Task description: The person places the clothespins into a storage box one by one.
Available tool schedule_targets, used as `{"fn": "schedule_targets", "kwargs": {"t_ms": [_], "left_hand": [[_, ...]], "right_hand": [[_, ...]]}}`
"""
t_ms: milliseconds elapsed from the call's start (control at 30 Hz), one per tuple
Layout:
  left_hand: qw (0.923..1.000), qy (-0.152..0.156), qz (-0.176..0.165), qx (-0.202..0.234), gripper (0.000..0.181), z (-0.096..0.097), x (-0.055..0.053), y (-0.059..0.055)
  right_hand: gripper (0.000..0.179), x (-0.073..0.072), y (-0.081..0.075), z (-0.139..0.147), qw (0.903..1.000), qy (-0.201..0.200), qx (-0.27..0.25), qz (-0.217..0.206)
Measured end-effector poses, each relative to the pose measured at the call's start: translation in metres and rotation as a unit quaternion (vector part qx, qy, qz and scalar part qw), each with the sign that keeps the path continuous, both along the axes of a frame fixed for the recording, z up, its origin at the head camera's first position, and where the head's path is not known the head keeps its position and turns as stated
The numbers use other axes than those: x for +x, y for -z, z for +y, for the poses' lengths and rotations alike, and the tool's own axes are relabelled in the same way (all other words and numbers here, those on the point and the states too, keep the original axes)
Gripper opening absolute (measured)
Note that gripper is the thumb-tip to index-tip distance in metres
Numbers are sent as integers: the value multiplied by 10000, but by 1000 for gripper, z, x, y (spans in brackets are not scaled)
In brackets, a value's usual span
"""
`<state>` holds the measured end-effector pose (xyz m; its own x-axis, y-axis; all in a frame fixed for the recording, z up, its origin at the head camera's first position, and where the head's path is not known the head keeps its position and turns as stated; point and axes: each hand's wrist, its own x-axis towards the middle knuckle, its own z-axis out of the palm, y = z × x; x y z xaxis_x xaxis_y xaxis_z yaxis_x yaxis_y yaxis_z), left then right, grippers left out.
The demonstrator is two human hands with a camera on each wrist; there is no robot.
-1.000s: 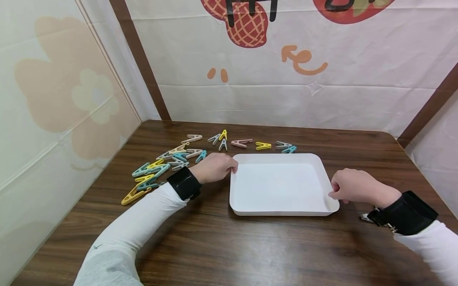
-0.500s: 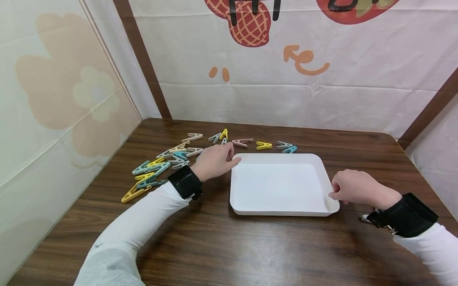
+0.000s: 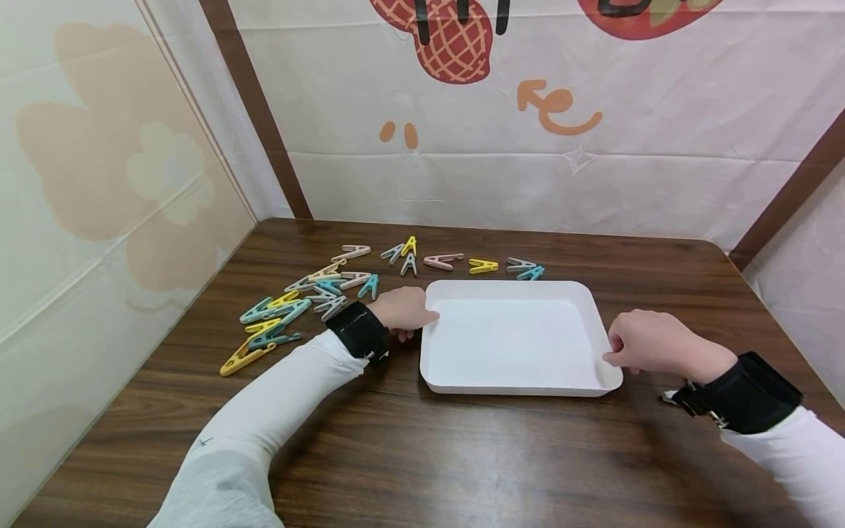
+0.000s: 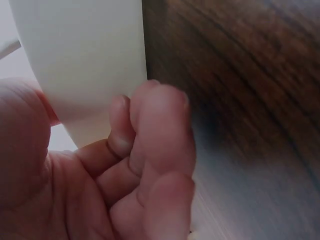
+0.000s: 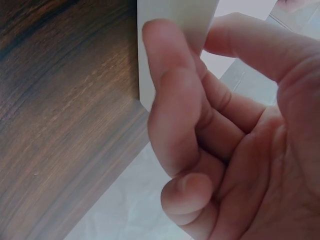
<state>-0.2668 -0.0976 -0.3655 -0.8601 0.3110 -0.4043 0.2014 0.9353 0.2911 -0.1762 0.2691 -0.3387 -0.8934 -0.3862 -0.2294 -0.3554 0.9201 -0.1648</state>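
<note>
A shallow white rectangular tray [image 3: 518,337] lies on the table between both hands in the head view. At its left side, near the far corner, my left hand [image 3: 404,308] holds the rim with the thumb over the edge. Its curled fingers [image 4: 165,127] are by the tray's outer wall [image 4: 85,55] in the left wrist view. My right hand [image 3: 653,343] pinches the right rim near the front corner. In the right wrist view, the index finger [image 5: 170,50] touches the outer wall [image 5: 172,10], with the thumb [image 5: 245,40] across the edge.
Clothespins [image 3: 287,308] in yellow, teal, pink and grey lie loosely to the left of the tray. Several more, including a yellow clothespin [image 3: 483,266], lie behind it on the brown wooden table [image 3: 462,455]. A printed cloth [image 3: 462,183] hangs beyond the table's far edge.
My left hand lifted its fingers off the rim, then came down a little nearer and took hold of the left edge again. My right hand and the tray have stayed put.
</note>
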Motion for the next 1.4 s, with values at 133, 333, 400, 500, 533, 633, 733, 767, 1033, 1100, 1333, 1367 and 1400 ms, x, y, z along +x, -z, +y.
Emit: {"fn": "schedule_targets", "kwargs": {"t_ms": [133, 333, 400, 500, 533, 633, 733, 767, 1033, 1100, 1333, 1367, 1400], "left_hand": [[9999, -8, -117, 62, 31, 1, -5, 1], [9982, -181, -371, 430, 30, 2, -8, 3], [9976, -227, -413, 503, 29, 2, -9, 4], [9975, -250, -410, 515, 27, 3, -10, 5], [9976, -249, -401, 499, 27, 3, -11, 5], [9979, -232, -376, 470, 25, 4, -11, 5], [9982, -198, -360, 444, 24, 5, -11, 4], [9983, -186, -355, 434, 24, 5, -11, 4], [9986, -179, -334, 379, 22, 3, -9, 3], [9984, -201, -319, 415, 24, 3, -9, 4], [9983, -210, -221, 502, 28, 3, -8, 8], [9983, -211, -210, 503, 29, 3, -8, 9], [9983, -215, -205, 503, 29, 3, -8, 9]], "right_hand": [[30, 3, -1, -1, 10000, -33, -22, 6], [30, 5, 0, -1, 9999, -108, -99, 43], [29, 5, -1, -1, 9999, -99, -97, 13], [29, 4, -1, 0, 9999, -82, -79, -37], [28, 4, -2, 0, 9999, -80, -78, -46], [28, 4, -1, 1, 9999, -73, -85, -61], [31, 4, -1, 2, 9999, -75, -108, -5], [33, 3, -2, 3, 9999, -71, -119, 18], [37, 0, -15, 14, 9986, 46, -350, 387], [34, -2, -18, 19, 9976, 140, -386, 566], [28, -11, -33, 55, 9914, 629, -525, 1021], [30, -12, -35, 62, 9907, 728, -534, 1016], [31, -13, -35, 70, 9900, 806, -555, 1015]]}}
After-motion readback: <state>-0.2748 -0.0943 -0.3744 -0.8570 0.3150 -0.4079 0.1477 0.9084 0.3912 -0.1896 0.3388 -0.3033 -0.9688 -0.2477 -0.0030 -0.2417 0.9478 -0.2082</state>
